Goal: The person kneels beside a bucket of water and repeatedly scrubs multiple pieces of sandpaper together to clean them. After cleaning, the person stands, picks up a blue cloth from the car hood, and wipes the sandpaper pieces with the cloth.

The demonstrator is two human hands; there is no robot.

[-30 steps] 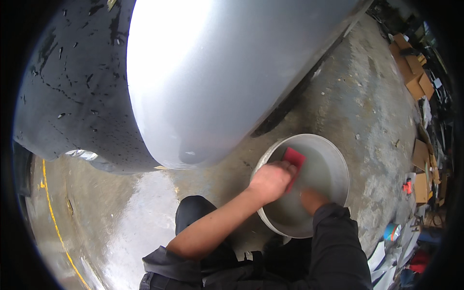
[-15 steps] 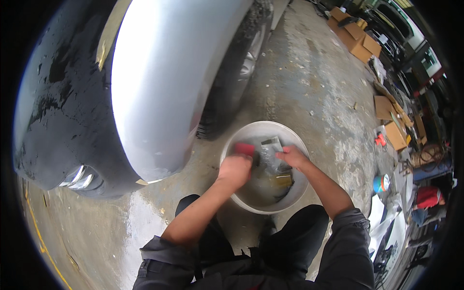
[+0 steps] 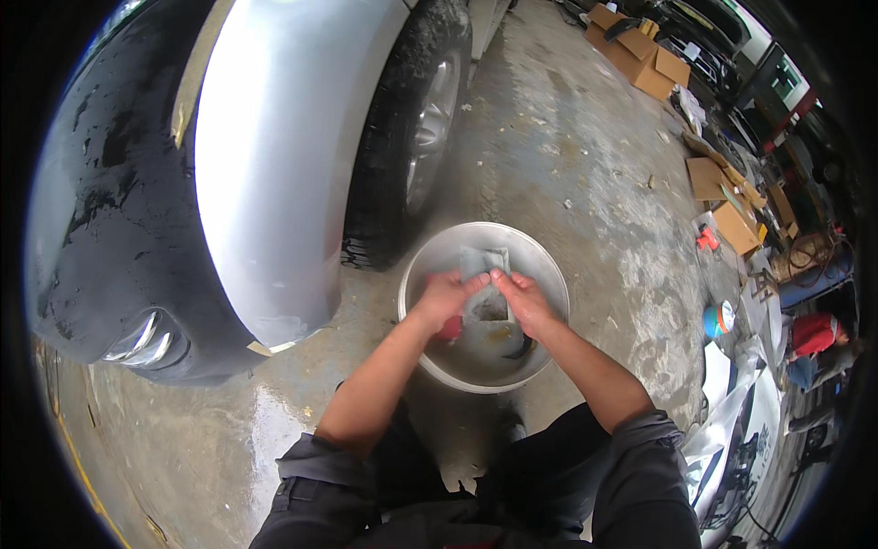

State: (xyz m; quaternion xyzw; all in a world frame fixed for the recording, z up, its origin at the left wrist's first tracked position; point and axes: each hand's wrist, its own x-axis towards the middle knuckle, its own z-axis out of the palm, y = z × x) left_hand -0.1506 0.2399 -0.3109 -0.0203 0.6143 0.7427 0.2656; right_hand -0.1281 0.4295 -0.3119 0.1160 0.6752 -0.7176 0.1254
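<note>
A wet, pale grey sheet, like a piece of sandpaper, is spread above the cloudy water in a white round bucket. My left hand pinches it at its left side, and my right hand grips it from the right. Both thumbs meet near the middle of the sheet. A red block-like thing shows below my left fingers; whether that hand also holds it is hidden. In the water near my right hand lies a dark piece, partly covered.
On the left stands a car with a silver fender, a dark wet bumper and a front wheel close to the bucket. Cardboard boxes, a paint can and plastic sheeting lie along the right. A person in red is far right.
My hands have come together over the bucket, and the left now pinches the grey sheet too. The red thing has moved from above my left fist to below it. The view has shifted slightly.
</note>
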